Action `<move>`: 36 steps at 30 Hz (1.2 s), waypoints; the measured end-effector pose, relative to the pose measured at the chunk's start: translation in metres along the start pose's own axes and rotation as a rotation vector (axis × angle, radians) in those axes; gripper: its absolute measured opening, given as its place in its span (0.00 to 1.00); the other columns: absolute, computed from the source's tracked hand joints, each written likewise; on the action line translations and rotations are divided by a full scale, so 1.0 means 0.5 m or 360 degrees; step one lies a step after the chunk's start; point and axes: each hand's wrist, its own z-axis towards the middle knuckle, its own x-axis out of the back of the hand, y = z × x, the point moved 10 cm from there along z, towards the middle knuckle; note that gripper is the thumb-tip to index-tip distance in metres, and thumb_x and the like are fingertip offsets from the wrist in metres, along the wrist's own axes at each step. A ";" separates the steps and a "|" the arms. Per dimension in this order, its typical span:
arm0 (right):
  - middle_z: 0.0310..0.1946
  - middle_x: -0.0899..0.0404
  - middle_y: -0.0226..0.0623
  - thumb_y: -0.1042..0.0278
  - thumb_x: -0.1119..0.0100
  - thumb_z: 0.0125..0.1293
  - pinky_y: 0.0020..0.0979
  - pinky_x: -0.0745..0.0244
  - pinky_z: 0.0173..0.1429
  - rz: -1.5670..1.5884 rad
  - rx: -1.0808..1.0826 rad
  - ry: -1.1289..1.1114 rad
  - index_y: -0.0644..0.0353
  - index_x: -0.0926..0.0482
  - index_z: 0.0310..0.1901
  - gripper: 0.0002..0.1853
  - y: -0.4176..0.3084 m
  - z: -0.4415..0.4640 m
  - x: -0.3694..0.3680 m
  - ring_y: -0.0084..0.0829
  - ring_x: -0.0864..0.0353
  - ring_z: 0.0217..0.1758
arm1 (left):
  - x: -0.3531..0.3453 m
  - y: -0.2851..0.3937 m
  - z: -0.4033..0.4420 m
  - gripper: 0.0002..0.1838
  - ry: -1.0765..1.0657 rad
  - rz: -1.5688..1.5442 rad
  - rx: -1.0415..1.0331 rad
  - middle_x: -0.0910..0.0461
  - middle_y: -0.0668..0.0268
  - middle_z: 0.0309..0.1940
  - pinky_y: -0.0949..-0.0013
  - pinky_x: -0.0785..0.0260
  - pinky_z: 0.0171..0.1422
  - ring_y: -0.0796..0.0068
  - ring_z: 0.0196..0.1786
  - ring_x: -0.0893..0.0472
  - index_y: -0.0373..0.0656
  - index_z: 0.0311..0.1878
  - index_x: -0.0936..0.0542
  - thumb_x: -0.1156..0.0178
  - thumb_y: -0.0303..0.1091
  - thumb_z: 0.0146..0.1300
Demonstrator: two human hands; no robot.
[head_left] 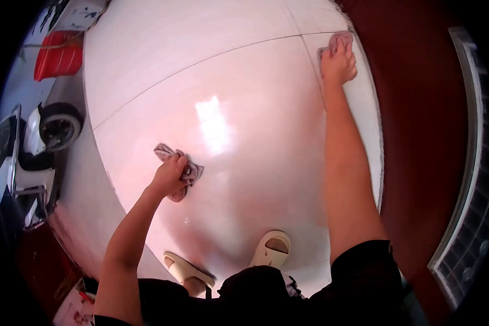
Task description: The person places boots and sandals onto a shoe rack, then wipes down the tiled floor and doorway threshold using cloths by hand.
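My left hand (171, 173) is closed around a crumpled pinkish-grey cloth (192, 173) with dark markings, whose ends stick out on both sides. Under it lies a glossy white tiled surface (255, 119), and I cannot tell if the cloth touches it. At the far upper right, with the arm stretched out, my right hand (339, 64) has its fingers on a folded pinkish cloth (342, 39) near the right edge of the tiles. A thin dark tile joint runs just beside that cloth.
Cream slippers (273, 247) are on my feet at the bottom. Left of the tiles stand a vehicle wheel (60, 130) and a red plastic container or stool (61, 54). A dark red surface (413, 108) borders the right edge, with a pale frame (470, 157) beyond.
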 end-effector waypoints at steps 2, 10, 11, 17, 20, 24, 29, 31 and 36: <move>0.67 0.32 0.30 0.57 0.41 0.56 0.50 0.40 0.63 0.0000 0.0028 -0.0247 0.42 0.25 0.61 0.27 -0.010 -0.006 -0.029 0.39 0.34 0.67 | -0.007 -0.005 0.000 0.28 -0.0019 -0.0056 0.0041 0.27 0.53 0.49 0.53 0.26 0.52 0.47 0.54 0.26 0.42 0.48 0.29 0.29 0.29 0.42; 0.55 0.23 0.25 0.71 0.38 0.48 0.43 0.27 0.46 0.0535 0.0826 -0.0615 0.44 0.19 0.50 0.24 -0.297 -0.425 0.183 0.35 0.23 0.51 | -0.004 -0.002 0.004 0.28 0.0074 -0.0002 -0.0039 0.27 0.52 0.49 0.53 0.26 0.52 0.47 0.53 0.25 0.42 0.48 0.29 0.28 0.31 0.42; 0.56 0.24 0.23 0.72 0.37 0.48 0.41 0.27 0.45 0.0659 0.0887 -0.0686 0.45 0.18 0.47 0.21 -0.326 -0.493 0.214 0.31 0.23 0.51 | -0.007 -0.001 0.002 0.28 0.0082 0.0010 -0.0067 0.27 0.52 0.49 0.53 0.26 0.52 0.47 0.53 0.25 0.41 0.48 0.29 0.28 0.31 0.42; 0.52 0.20 0.34 0.80 0.45 0.56 0.25 0.25 0.49 0.2183 -0.0483 -0.1753 0.57 0.19 0.53 0.21 -0.263 -0.631 0.263 0.23 0.21 0.46 | -0.004 0.002 -0.004 0.29 0.0165 -0.0076 -0.0108 0.26 0.51 0.48 0.52 0.29 0.53 0.46 0.53 0.25 0.41 0.47 0.29 0.27 0.30 0.39; 0.57 0.24 0.32 0.82 0.50 0.58 0.26 0.26 0.56 0.2149 -0.0912 -0.1475 0.63 0.27 0.62 0.27 -0.042 -0.585 0.400 0.24 0.24 0.55 | -0.010 -0.008 -0.005 0.29 0.0242 -0.0099 -0.0187 0.27 0.52 0.48 0.52 0.30 0.54 0.45 0.52 0.27 0.41 0.46 0.30 0.27 0.29 0.38; 0.58 0.24 0.33 0.83 0.52 0.58 0.28 0.27 0.59 0.1397 -0.1561 -0.0551 0.61 0.26 0.62 0.28 0.381 -0.655 0.663 0.25 0.24 0.55 | -0.024 -0.040 -0.005 0.24 0.0189 -0.0207 -0.0263 0.28 0.55 0.38 0.55 0.32 0.47 0.50 0.44 0.27 0.41 0.40 0.33 0.30 0.25 0.41; 0.49 0.19 0.35 0.79 0.49 0.56 0.35 0.22 0.51 0.0734 -0.1294 0.0501 0.65 0.24 0.56 0.23 0.746 -0.797 0.857 0.32 0.20 0.50 | 0.009 -0.065 -0.045 0.23 0.0170 -0.0571 -0.0271 0.32 0.63 0.33 0.62 0.33 0.44 0.63 0.38 0.30 0.43 0.41 0.33 0.31 0.23 0.42; 0.45 0.18 0.39 0.79 0.50 0.51 0.36 0.21 0.50 0.0237 -0.0911 0.0491 0.65 0.22 0.51 0.22 0.693 -0.750 0.804 0.36 0.18 0.47 | 0.050 -0.043 -0.090 0.21 0.0115 -0.0714 -0.0243 0.33 0.68 0.34 0.68 0.32 0.45 0.72 0.40 0.30 0.44 0.40 0.33 0.35 0.18 0.45; 0.37 0.16 0.44 0.79 0.48 0.49 0.36 0.22 0.44 0.0172 -0.0263 0.0040 0.65 0.19 0.46 0.20 0.253 -0.581 0.540 0.41 0.17 0.40 | 0.093 -0.076 -0.219 0.20 -0.0108 -0.1398 0.0037 0.30 0.70 0.36 0.74 0.31 0.47 0.79 0.40 0.27 0.44 0.41 0.35 0.40 0.14 0.48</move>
